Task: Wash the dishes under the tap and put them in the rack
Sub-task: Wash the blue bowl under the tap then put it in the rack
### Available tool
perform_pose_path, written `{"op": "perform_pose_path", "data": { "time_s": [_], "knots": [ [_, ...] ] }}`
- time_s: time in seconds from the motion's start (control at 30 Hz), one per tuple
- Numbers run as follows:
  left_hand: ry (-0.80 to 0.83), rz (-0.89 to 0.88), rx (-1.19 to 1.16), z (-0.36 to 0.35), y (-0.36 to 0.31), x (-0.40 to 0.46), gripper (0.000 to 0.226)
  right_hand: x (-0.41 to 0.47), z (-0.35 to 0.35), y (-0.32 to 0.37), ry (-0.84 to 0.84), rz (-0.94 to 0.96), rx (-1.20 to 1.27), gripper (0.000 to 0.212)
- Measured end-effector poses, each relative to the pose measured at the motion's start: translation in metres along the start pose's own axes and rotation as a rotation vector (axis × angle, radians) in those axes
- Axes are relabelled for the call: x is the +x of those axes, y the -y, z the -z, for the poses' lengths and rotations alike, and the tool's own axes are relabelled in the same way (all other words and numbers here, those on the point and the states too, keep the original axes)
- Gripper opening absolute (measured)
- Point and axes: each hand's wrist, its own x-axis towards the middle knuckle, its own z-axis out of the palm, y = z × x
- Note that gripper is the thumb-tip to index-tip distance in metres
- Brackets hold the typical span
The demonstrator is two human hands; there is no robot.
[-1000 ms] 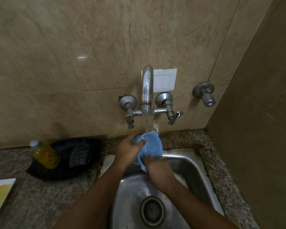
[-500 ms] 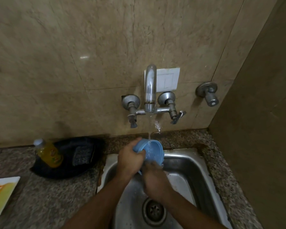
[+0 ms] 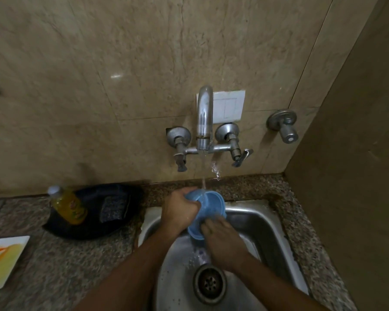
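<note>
Head view: under the tap [image 3: 204, 118], the left hand [image 3: 181, 211] grips a blue bowl [image 3: 209, 212] by its rim over the sink [image 3: 267, 223]; the right hand [image 3: 224, 241] reaches fingers inside it, its grasp unclear.

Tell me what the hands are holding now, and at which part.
The left hand grips the blue bowl by its left rim, under the water stream. The right hand is on its lower edge; its exact hold cannot be told.

home kitchen — steel sink [image 3: 265, 223] | wall tap [image 3: 204, 117] | granite counter [image 3: 81, 254]
</note>
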Motion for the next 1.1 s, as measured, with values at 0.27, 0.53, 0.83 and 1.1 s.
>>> {"op": "perform_pose_path", "data": {
  "time_s": [0.27, 0.53, 0.83, 1.1],
  "knots": [
    [0.18, 0.034, 0.031, 0.011, 0.001, 0.018, 0.031, 0.016, 0.014, -0.003, -0.01, -0.024, -0.015, 0.041],
    [0.139, 0.122, -0.311, -0.015, 0.021, -0.02, 0.072, 0.033, 0.032, 0.035, 0.08, -0.308, 0.393, 0.021],
    [-0.004, 0.06, -0.367, -0.014, 0.019, -0.006, 0.044, 0.015, 0.018, 0.012, 0.039, -0.149, 0.147, 0.031],
    [0.018, -0.035, -0.109, -0.004, 0.012, -0.003, 0.051, 0.007, 0.021, -0.002, 0.043, -0.034, 0.085, 0.047]
  ]
}}
